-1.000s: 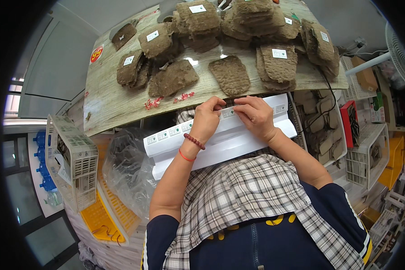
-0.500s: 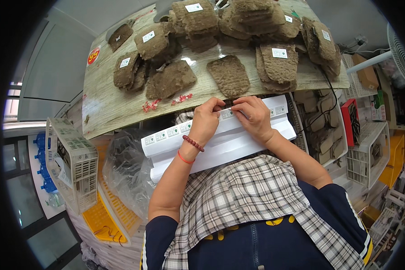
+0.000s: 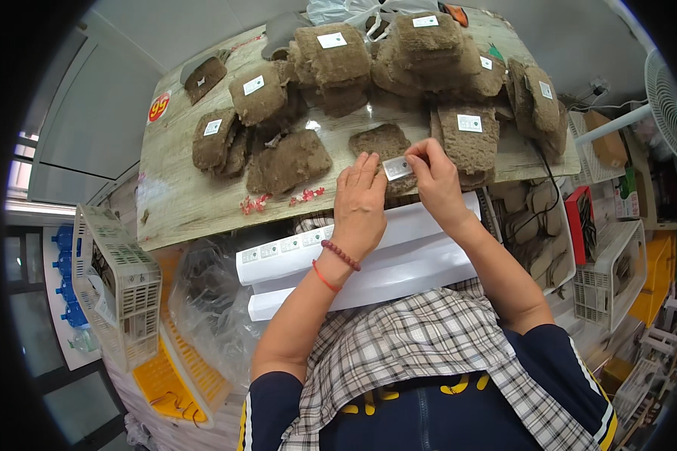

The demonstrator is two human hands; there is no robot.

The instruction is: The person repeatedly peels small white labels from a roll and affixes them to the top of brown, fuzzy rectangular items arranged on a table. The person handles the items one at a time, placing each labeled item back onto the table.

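A small white sticker label (image 3: 397, 167) lies against a brown fuzzy pad (image 3: 380, 138) near the table's front edge. My right hand (image 3: 438, 184) pinches the label at its right end. Stretched out flat, the fingers of my left hand (image 3: 361, 207) rest beside the label's left end, over the pad. Below my hands, across my lap, is a folded white sheet of labels (image 3: 429, 259) with a row of printed stickers along its upper edge. My left forearm covers part of that sheet.
Stacks of labelled brown pads (image 3: 331, 56) stand along the back of the wooden table (image 3: 173, 203). Red-and-white scraps (image 3: 306, 196) lie near its front edge. Plastic crates (image 3: 120, 278) stand at the left beside a see-through bag (image 3: 210, 301); a fan (image 3: 668, 105) is at the far right.
Both hands have moved up from the label sheet to the pad on the table. My right hand has brought a single label there, and my left fingers have straightened.
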